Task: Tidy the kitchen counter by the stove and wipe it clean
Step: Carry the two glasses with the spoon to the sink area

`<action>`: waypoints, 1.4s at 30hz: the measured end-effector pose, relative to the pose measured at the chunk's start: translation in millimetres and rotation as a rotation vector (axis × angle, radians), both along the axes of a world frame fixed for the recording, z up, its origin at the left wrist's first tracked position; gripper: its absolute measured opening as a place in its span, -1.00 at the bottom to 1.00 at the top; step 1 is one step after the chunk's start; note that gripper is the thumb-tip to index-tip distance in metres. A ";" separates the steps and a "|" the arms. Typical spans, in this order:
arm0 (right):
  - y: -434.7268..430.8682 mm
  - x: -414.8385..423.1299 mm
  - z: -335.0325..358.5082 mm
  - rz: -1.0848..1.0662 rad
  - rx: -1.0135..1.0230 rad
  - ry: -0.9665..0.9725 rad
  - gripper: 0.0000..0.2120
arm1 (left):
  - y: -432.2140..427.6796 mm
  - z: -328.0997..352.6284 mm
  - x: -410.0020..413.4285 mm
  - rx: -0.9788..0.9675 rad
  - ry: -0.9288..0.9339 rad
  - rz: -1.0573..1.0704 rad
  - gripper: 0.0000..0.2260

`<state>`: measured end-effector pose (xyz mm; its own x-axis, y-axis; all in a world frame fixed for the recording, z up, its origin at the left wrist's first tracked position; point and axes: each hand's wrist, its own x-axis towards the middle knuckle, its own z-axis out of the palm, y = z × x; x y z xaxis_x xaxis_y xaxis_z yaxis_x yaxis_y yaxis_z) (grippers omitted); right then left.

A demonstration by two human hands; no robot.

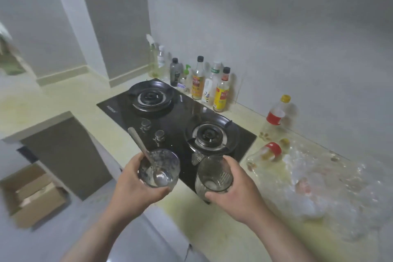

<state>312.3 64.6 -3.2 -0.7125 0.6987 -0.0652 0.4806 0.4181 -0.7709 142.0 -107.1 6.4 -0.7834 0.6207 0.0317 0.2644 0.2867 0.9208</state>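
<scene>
My left hand (136,185) grips a glass (159,168) holding a spoon (146,155); my right hand (231,189) grips a second glass (212,176); stove (176,117) beyond both hands, on the worktop (223,229)

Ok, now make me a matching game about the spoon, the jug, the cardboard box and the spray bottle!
Things: 1 spoon; 2 glass jug; 3 cardboard box; 4 spray bottle.
Places: A on the floor; B in the right hand; C by the wall behind the stove; D in the glass the left hand holds.
Pairs: 1-D, 2-B, 3-A, 4-C.
</scene>
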 end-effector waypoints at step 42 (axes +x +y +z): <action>-291.4 -580.6 9.4 0.716 -0.055 -0.014 -0.14 | -365.3 13.8 -401.3 0.048 0.038 0.763 -0.42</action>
<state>-268.3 -226.9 6.2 -0.9934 0.0559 -0.0997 0.1133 0.5951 -0.7956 -259.3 -472.4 20.2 -0.9922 -0.0948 0.0805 0.0409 0.3622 0.9312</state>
